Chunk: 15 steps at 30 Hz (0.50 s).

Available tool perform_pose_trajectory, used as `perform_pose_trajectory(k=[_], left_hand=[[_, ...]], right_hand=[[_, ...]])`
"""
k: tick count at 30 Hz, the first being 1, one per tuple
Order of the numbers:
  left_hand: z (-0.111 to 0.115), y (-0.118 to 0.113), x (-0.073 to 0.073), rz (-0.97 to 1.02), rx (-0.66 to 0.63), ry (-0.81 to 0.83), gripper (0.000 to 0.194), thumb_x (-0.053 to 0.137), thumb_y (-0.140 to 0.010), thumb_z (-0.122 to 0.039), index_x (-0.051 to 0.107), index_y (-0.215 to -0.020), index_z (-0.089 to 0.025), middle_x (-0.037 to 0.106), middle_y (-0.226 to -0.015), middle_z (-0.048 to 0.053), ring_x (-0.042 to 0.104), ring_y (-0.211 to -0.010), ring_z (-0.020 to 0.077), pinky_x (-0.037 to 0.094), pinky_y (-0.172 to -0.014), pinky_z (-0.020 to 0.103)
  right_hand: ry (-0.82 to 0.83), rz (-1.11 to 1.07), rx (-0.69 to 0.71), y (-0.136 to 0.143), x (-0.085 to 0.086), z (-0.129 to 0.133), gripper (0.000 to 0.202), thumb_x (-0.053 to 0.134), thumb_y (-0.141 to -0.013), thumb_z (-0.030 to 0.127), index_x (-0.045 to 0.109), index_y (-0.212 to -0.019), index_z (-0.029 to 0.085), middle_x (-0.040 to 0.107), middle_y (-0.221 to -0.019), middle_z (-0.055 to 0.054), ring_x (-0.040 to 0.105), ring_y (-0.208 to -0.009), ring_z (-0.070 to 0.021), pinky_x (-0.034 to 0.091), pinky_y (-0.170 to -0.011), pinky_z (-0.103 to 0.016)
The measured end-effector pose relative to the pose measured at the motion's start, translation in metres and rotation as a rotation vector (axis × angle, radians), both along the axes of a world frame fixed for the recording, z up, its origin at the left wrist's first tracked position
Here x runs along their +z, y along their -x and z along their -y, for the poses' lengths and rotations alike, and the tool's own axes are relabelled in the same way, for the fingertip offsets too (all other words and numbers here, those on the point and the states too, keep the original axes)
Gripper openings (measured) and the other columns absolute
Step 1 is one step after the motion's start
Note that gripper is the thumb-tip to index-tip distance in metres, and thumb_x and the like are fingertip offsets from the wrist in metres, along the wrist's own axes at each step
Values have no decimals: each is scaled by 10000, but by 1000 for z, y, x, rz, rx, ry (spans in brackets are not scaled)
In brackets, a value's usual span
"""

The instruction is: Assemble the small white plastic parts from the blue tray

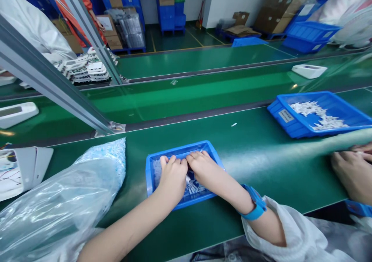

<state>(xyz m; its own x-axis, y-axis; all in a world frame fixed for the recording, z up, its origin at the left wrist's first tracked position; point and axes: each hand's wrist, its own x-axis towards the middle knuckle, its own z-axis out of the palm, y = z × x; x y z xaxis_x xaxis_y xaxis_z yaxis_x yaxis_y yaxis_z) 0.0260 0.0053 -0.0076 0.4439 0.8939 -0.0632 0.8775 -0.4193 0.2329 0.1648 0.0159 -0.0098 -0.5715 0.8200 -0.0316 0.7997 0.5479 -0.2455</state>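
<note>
Here, your left hand [174, 173] and right hand [202, 165] curl together over the small blue bin [181, 206]; whether either grips a piece, you cannot tell. The plastic bag [87, 188] bounds the left; bare green surface [247, 161] opens rightward, toward the larger blue tray [299, 128] and a co-worker's hands [351, 169].

No text you can read here. The label [286, 115] on the blue bin [299, 129] to your right looks printed, but it's too small and blurry to make out.
</note>
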Motion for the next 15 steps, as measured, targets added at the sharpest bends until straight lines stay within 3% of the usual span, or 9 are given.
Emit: perform_pose_trajectory(k=[8, 12, 15], left_hand=[[1, 0, 6, 82, 21, -11, 205, 451, -775, -20, 607, -734, -147, 685, -866, 141, 585, -907, 302, 332, -753, 437], [-2, 4, 12, 190, 121, 25, 176, 479, -756, -28, 583, -713, -162, 673, -696, 62, 617, -697, 212, 393, -661, 335], [-4, 6, 15, 415, 227, 75, 143, 511, -767, -67, 583, -703, -173, 663, -649, 14, 613, -608, 165, 413, -594, 276]], right_hand=[[-33, -6, -44, -3, -2, 5, 311, 376, -806, -69, 598, -978, 63, 639, -984, -185, 584, -978, -294, 432, -854, -423], [-1, -36, -65, -3, 4, 3, 265, 419, -793, -66, 586, -951, 65, 633, -944, -161, 591, -911, -268, 451, -838, -390], [22, -30, -53, -3, 3, 1, 264, 422, -797, -67, 590, -943, 75, 633, -928, -148, 595, -908, -257, 458, -843, -379]])
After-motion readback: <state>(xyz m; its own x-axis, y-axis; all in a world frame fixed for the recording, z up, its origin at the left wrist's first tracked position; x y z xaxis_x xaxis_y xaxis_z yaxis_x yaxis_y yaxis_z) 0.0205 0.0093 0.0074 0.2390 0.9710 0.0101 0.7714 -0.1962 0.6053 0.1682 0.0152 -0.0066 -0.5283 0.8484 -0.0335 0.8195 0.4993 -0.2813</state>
